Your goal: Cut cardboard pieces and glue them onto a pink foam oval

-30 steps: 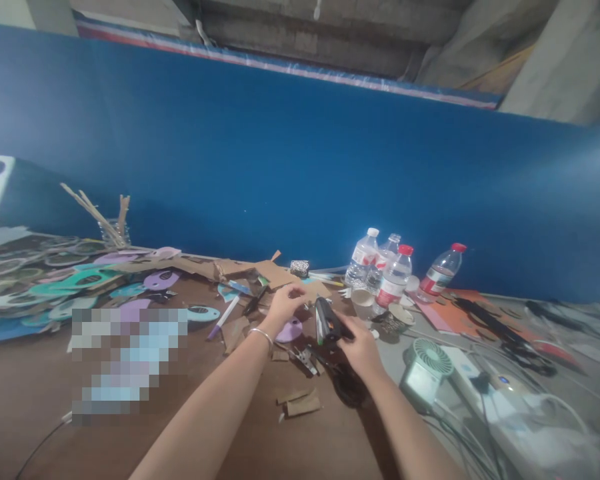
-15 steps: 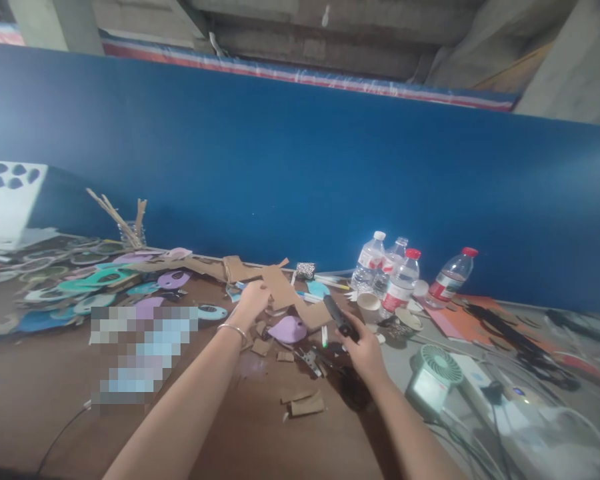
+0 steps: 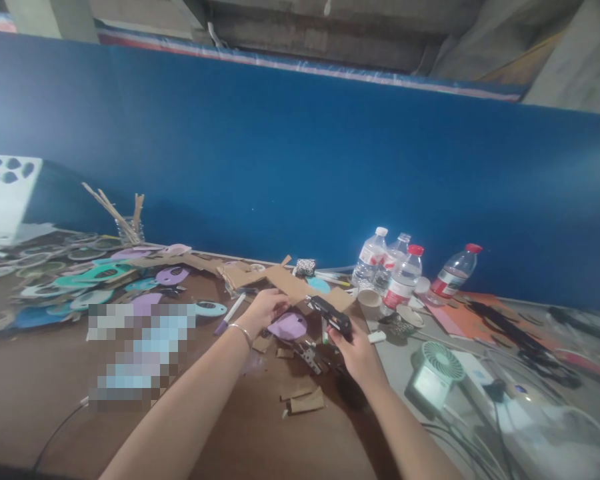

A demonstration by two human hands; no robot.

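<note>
- The table [image 3: 260, 433] spans the lower frame; a partition [image 3: 250, 153] stands behind it.
- Centre: the left hand [image 3: 267, 311] is before a cardboard piece [image 3: 291, 285], with a marker [image 3: 231, 313] just to its left.
- Right of centre: the right hand [image 3: 354, 347] is around the near end of a handheld tool [image 3: 327, 312].
- Between the hands lies a cut-out [image 3: 289, 327]; nearer the bottom edge, cardboard scraps [image 3: 307, 401].
- Left: a pile [image 3: 93, 277] on the table; behind it, sticks [image 3: 105, 205] in a jar [image 3: 133, 232].
- Right: bottles [image 3: 403, 277] before the partition, a cup [image 3: 369, 299] in front of them.
- Lower right: a fan [image 3: 440, 363], a power strip [image 3: 483, 390] to its right.
</note>
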